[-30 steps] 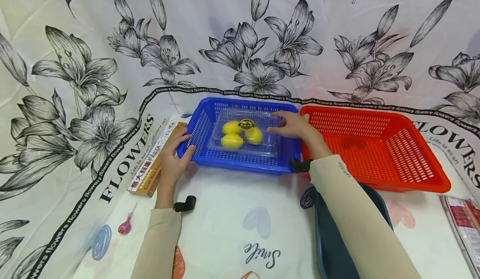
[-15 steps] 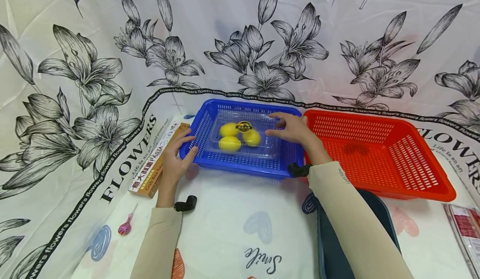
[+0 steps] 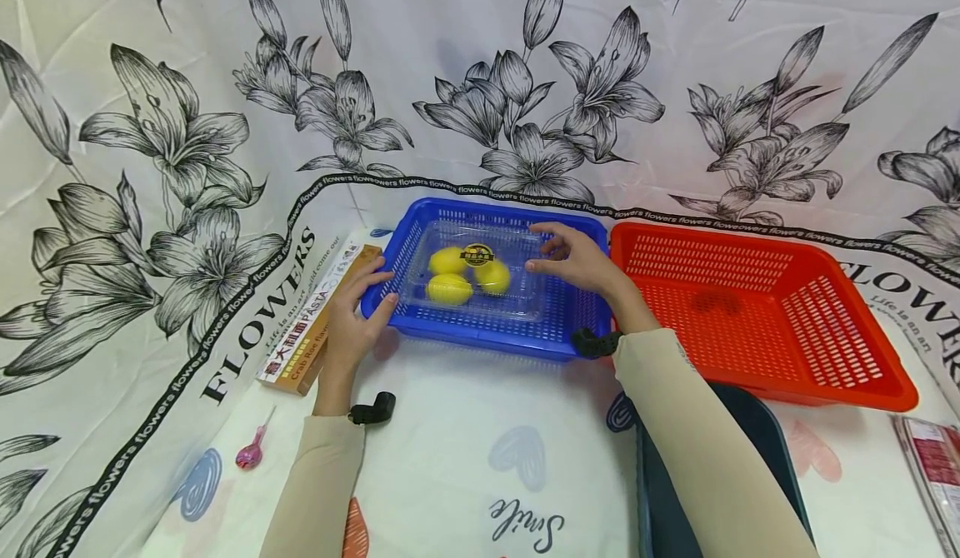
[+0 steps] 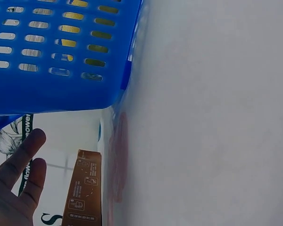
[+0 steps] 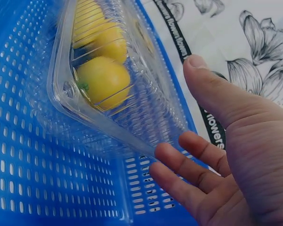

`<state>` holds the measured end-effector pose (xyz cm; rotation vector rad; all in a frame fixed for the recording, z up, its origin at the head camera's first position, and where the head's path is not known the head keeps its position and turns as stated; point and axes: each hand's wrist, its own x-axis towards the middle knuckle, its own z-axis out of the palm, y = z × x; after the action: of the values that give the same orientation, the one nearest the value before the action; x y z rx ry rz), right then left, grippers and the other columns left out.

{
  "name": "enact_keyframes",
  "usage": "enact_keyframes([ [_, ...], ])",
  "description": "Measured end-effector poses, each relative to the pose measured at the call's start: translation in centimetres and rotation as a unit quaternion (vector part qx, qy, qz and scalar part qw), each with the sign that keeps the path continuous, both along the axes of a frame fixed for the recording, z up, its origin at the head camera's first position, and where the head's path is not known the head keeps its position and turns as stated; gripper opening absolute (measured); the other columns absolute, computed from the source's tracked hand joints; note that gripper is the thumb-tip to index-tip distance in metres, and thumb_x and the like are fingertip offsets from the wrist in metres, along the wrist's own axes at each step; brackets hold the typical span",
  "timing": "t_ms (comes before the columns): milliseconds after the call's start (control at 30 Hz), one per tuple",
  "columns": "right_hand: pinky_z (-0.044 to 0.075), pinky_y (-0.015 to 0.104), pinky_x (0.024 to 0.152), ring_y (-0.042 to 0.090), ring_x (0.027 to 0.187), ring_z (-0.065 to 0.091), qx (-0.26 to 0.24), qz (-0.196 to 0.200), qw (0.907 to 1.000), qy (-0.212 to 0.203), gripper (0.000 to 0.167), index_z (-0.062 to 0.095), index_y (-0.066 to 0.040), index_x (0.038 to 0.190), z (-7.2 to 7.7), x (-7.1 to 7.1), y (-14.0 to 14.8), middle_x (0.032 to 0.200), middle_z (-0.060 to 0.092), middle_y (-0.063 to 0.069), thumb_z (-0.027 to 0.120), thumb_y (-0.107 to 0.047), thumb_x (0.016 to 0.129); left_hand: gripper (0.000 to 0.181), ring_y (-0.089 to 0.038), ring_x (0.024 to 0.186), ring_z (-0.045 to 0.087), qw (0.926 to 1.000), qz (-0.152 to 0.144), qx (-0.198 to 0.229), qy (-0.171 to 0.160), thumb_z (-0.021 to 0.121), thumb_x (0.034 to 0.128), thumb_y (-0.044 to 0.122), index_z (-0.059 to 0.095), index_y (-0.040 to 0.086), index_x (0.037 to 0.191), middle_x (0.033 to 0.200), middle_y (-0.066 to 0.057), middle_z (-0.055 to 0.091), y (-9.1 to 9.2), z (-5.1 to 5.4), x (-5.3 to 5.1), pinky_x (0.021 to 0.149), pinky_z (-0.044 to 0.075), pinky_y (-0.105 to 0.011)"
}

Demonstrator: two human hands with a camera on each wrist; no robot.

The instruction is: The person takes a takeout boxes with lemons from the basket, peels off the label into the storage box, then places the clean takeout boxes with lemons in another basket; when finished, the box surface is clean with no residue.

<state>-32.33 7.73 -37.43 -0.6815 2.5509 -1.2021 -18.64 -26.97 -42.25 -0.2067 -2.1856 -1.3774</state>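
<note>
hands at clear lemon box in blue basket, no firm grip seen

imo the step in hand is the handling of the clear box (image 3: 528, 287) inside the blue basket (image 3: 480, 343); whether it is being set down or taken up, i cannot tell from these pics. the box lies in the basket, nearer to its 9 o'clock end, w/ three lemons (image 3: 450, 290) visible under the lid.

next move, by my judgement: if the box must come out, the right hand (image 3: 577, 262) needs to go lower and close on its 3 o'clock end; if it must stay, the hand only needs to withdraw carefully, w/o catching the edge.

grip, right: thumb and fingers are well apart, approx. half open, and nothing is pinched betw. them. fingertips are at the 3 o'clock end of the box, v. near; actual contact i can't confirm.

grip, left: the left hand (image 3: 356, 312) is at 8 o'clock of the basket, thumb and fingers spread by the rim corner, holding nothing. a light touch on the rim is poss., but unclear.

around the basket: pasta box (image 3: 303, 341) at abt. 8 o'clock, beyond the left hand; red basket (image 3: 780, 325) just beside at 3 o'clock; dark bin (image 3: 666, 529) at 5 o'clock.
</note>
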Motion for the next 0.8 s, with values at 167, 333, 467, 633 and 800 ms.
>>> enact_keyframes([
  [167, 0.044, 0.064, 0.11, 0.044, 0.139, 0.047, -0.007, 0.003, 0.9985, -0.054, 0.078, 0.038, -0.025, 0.156, -0.3, -0.2, -0.3, 0.156, 0.04, 0.02, 0.077, -0.039, 0.091, 0.033, -0.038, 0.142, 0.049, 1.0, -0.004, 0.005, 0.001, 0.071, 0.0883, 0.004, 0.069, -0.007, 0.119, 0.147, -0.022, 0.057, -0.1, -0.1, 0.0, 0.11, 0.037, -0.01],
  [333, 0.044, 0.063, 0.111, 0.043, 0.148, 0.034, -0.007, 0.005, 0.9956, -0.093, 0.077, 0.036, -0.025, 0.157, -0.3, -0.2, -0.6, 0.166, 0.026, 0.014, 0.076, -0.033, 0.092, 0.033, -0.038, 0.142, 0.049, 1.0, -0.004, 0.005, -0.002, 0.071, 0.0883, 0.004, 0.069, -0.007, 0.119, 0.147, -0.021, 0.057, 0.0, 0.0, -0.1, 0.111, 0.037, -0.011],
  [467, 0.054, 0.054, 0.103, 0.043, 0.135, 0.048, -0.019, 0.027, 0.9883, -0.149, 0.077, 0.03, -0.025, 0.16, -0.4, -0.1, -0.7, 0.157, 0.037, 0.021, 0.072, -0.027, 0.096, 0.033, -0.037, 0.142, 0.05, 1.0, -0.003, 0.002, -0.006, 0.071, 0.0885, 0.005, 0.069, -0.007, 0.12, 0.147, -0.021, 0.057, 0.2, 0.1, -0.1, 0.11, 0.037, -0.011],
  [633, 0.06, 0.047, 0.091, 0.035, 0.1, 0.068, -0.028, 0.037, 0.9841, -0.172, 0.074, 0.029, -0.029, 0.16, -0.6, -0.1, -0.8, 0.136, 0.053, 0.024, 0.07, -0.031, 0.097, 0.033, -0.037, 0.143, 0.049, 0.9999, -0.007, 0.009, -0.012, 0.071, 0.0891, 0.005, 0.069, -0.007, 0.12, 0.148, -0.021, 0.056, 0.2, 0.2, 0.0, 0.109, 0.039, -0.011],
  [800, 0.061, 0.053, 0.085, 0.039, 0.09, 0.069, -0.043, 0.018, 0.9886, -0.143, 0.067, 0.039, -0.029, 0.155, -0.8, -0.1, -1.1, 0.13, 0.056, 0.022, 0.069, -0.041, 0.097, 0.033, -0.037, 0.143, 0.048, 0.9997, -0.009, 0.015, -0.016, 0.07, 0.0894, 0.005, 0.068, -0.007, 0.121, 0.149, -0.021, 0.055, 0.0, 0.1, 0.1, 0.109, 0.039, -0.01],
])
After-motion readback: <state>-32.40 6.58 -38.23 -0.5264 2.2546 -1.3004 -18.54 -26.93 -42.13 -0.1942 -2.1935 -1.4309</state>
